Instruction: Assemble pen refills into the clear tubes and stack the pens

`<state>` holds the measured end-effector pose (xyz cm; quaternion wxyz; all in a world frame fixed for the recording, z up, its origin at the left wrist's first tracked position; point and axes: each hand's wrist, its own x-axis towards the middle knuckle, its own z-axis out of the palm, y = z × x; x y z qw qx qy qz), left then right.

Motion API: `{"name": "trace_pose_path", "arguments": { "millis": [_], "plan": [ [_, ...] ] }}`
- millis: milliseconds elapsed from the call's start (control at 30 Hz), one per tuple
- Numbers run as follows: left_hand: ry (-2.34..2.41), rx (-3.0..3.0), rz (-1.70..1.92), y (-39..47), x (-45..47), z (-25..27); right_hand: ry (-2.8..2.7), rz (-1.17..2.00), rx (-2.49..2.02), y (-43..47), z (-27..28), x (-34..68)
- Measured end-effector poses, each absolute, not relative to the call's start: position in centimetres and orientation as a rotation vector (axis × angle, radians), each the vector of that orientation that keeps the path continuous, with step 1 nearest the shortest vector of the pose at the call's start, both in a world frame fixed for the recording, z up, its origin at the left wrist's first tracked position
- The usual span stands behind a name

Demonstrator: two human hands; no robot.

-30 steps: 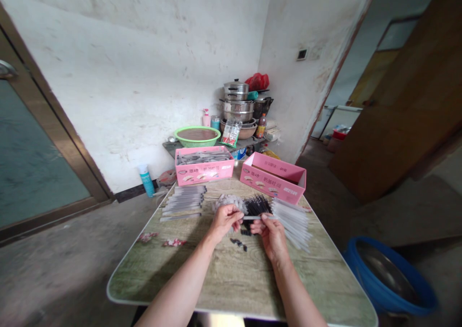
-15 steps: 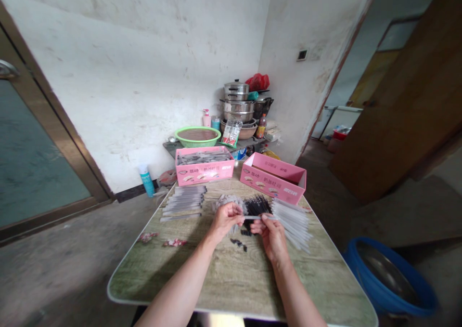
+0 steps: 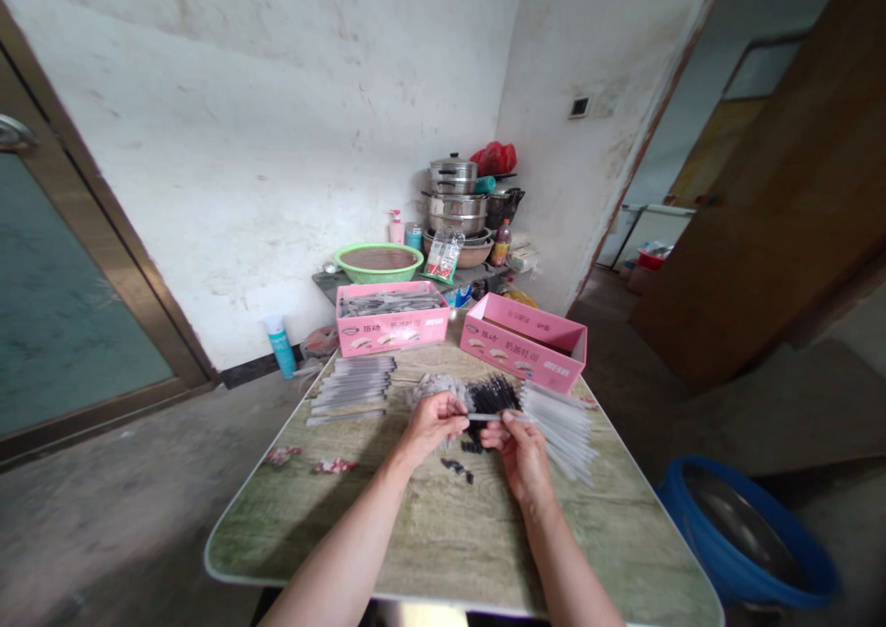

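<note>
Between my two hands, above the table's middle, a thin translucent grey pen (image 3: 484, 416) lies level. My left hand (image 3: 438, 420) pinches its left end with thumb and fingers. At the other end, my right hand (image 3: 518, 438) grips it between thumb and forefinger. Just behind sit a bunch of thin black sticks (image 3: 493, 391), which look like pen refills, and a heap of small greyish pieces (image 3: 437, 385). Clear pen barrels (image 3: 559, 428) lie in a fan on the right. To the left, pens with dark tips (image 3: 352, 389) form a row. Small black pieces (image 3: 457, 468) are scattered in front.
Along the table's (image 3: 443, 544) far edge stand a pink box filled with pens (image 3: 393, 331) and a second pink box (image 3: 522, 350). Behind are a green basin (image 3: 379, 262) and stacked steel pots (image 3: 455, 207). A blue tub (image 3: 751, 535) is at the right.
</note>
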<state>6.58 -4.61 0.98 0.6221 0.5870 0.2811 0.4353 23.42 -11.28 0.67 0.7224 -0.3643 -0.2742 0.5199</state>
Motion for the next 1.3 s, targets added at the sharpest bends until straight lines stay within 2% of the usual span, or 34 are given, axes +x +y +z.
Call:
{"name": "trace_pose_path", "arguments": {
  "millis": [100,267,567,800,1033,1300],
  "plan": [
    [0.649,1.368,1.064,-4.55,6.49,1.03,-0.607,1.149,-0.806,-11.27,0.62,23.46],
    [0.839,1.498,0.942,-4.34,6.40,0.47,-0.602,1.157,-0.807,-11.35,0.77,23.35],
    [0.701,1.354,1.018,-4.70,6.61,1.06,-0.600,1.144,-0.818,-11.25,0.68,23.35],
    [0.810,1.474,0.852,-4.75,6.37,1.00,-0.600,1.131,-0.831,-11.25,0.66,23.38],
    [0.667,1.350,1.019,-4.51,6.65,0.84,-0.599,1.133,-0.837,-11.18,0.56,23.41],
    [0.754,1.462,0.860,-4.68,6.56,0.66,-0.599,1.133,-0.844,-11.14,0.55,23.46]
  ]
}}
